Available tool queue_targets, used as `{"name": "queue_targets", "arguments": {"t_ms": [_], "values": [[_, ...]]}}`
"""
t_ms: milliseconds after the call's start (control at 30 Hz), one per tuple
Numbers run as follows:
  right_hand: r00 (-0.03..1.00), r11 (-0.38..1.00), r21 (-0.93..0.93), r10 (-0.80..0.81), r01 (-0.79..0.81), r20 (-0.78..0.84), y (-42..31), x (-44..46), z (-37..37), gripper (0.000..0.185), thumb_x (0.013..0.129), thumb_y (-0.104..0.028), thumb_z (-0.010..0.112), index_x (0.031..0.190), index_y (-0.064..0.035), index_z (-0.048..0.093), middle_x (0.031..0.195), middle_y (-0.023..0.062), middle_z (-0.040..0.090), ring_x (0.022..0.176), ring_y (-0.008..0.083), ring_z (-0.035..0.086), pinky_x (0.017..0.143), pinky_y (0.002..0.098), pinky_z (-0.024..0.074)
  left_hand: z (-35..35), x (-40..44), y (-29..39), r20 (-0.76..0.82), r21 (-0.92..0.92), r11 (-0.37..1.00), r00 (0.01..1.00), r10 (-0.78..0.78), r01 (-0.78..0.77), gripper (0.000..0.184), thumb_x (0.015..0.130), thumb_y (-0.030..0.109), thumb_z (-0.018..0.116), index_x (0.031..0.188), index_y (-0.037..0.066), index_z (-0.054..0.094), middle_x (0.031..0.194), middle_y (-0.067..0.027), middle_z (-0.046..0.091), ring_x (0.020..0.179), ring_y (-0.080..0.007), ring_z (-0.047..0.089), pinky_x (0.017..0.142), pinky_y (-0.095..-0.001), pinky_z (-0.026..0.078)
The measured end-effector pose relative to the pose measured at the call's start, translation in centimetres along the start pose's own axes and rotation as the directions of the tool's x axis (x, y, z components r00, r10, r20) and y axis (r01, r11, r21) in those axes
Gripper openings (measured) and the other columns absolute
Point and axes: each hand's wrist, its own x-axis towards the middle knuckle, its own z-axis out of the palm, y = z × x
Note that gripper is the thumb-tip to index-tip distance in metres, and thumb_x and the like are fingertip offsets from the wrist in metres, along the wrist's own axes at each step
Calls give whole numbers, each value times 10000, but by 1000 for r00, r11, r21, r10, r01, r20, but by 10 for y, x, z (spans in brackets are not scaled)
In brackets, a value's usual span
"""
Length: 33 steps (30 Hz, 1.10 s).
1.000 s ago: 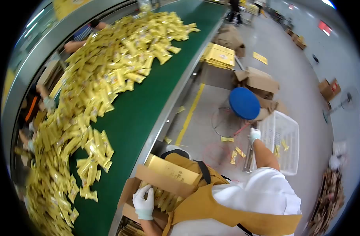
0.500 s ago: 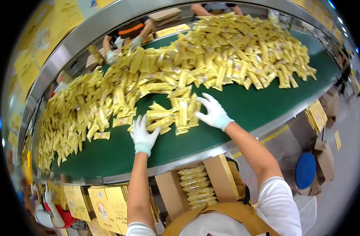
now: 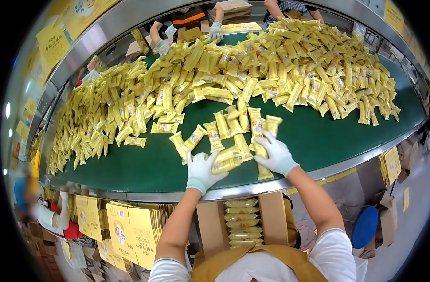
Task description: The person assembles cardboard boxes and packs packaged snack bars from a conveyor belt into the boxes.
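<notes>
My left hand (image 3: pixel 203 172), in a white glove, is against the near left side of a small loose group of yellow snack packets (image 3: pixel 226 160) on the green belt. Its fingers and thumb are spread, touching the nearest packets. On the group's right side my right hand (image 3: pixel 275 153), also gloved, rests with spread fingers over an upright-lying packet (image 3: pixel 263 170). Beyond both hands a large heap of the same packets (image 3: pixel 281 61) covers the far part of the belt. Below the belt edge, close to my body, an open cardboard box (image 3: pixel 212 225) holds a stacked row of packets (image 3: pixel 242 217).
The green conveyor belt (image 3: pixel 318 145) has a metal edge (image 3: pixel 154 197) on my side. Flattened yellow cartons (image 3: pixel 130 230) stand at lower left, a blue round stool (image 3: pixel 364 227) at lower right. Across the belt, a co-worker's gloved hands (image 3: pixel 215 33) are at the heap.
Both hands have come nearer to my body and closer together, bringing several packets toward the near edge. These packets now lie apart from the heap. The view has shifted slightly.
</notes>
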Motion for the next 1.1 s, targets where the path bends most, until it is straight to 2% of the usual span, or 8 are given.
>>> {"name": "queue_targets", "arguments": {"t_ms": [167, 433, 567, 667, 767, 867, 1033, 1100], "values": [[968, 916, -316, 230, -249, -96, 17, -54, -10, 737, 869, -593, 611, 1476, -205, 455, 1565, 88, 404, 1332, 516, 414, 1068, 646, 301, -11, -30, -18, -68, -21, 982, 980, 186, -187, 848, 621, 567, 841, 1356, 226, 593, 1360, -176, 504, 1336, -339, 423, 1195, -582, 166], [987, 876, -468, 153, -117, 40, 41, -45, -45, 723, 753, -29, 596, 1453, -154, 468, 1534, 71, 441, 989, 330, 607, 880, 432, 505, -14, -29, -16, 106, -39, 905, 898, 426, -424, 540, 734, 389, 799, 1217, 186, 668, 1154, -55, 605, 1065, -282, 560, 940, -414, 415], [997, 814, -580, 15, 31, 74, 63, -30, -58, 627, 783, -55, 624, 1383, -224, 548, 1368, 65, 560, 985, 311, 604, 858, 428, 498, -26, -27, -12, 116, -58, 870, 862, 493, -490, 400, 747, 310, 801, 1081, 126, 680, 1034, -70, 611, 956, -284, 575, 859, -405, 445], [955, 730, -681, 157, 59, 251, 44, -15, -79, 489, 789, -102, 655, 1270, -173, 609, 1184, 73, 617, 983, 283, 597, 911, 426, 481, -35, -21, -20, 188, -451, 841, 890, 416, -298, 376, 775, 272, 790, 1074, 88, 657, 928, -82, 601, 896, -288, 579, 805, -378, 474], [986, 740, -670, 59, 60, 155, 71, -21, -68, 399, 790, -113, 674, 1185, -124, 621, 1098, 113, 625, 996, 301, 614, 894, 427, 499, -67, -17, -18, 260, -469, 871, 921, 291, -143, 383, 770, 241, 807, 1053, 45, 639, 847, -102, 578, 815, -306, 570, 740, -378, 484], [888, 729, -592, 456, -342, 48, 70, -22, -77, 424, 784, -155, 724, 1182, -85, 596, 1100, 156, 620, 1006, 361, 630, 909, 448, 508, -80, -10, -4, 102, -384, 904, 965, 242, -186, 432, 780, 210, 796, 1144, 34, 642, 843, -95, 552, 792, -282, 557, 727, -375, 485], [962, 962, 33, 272, -273, 16, 9, -41, -74, 412, 818, -213, 645, 1180, -29, 574, 1161, 247, 610, 1062, 426, 609, 935, 448, 510, -46, 15, 11, 283, -73, 990, 949, 139, -123, 429, 819, 262, 740, 1189, 63, 653, 1042, -118, 598, 1019, -326, 573, 896, -414, 495], [949, 953, 22, 297, -301, 109, -22, -43, -59, 414, 805, -283, 663, 1122, -28, 585, 1151, 239, 620, 1073, 401, 620, 941, 431, 515, -25, 15, 23, 330, 116, 982, 939, 101, -146, 469, 826, 317, 752, 1224, 92, 645, 1126, -93, 599, 1087, -299, 571, 920, -413, 485]]}}
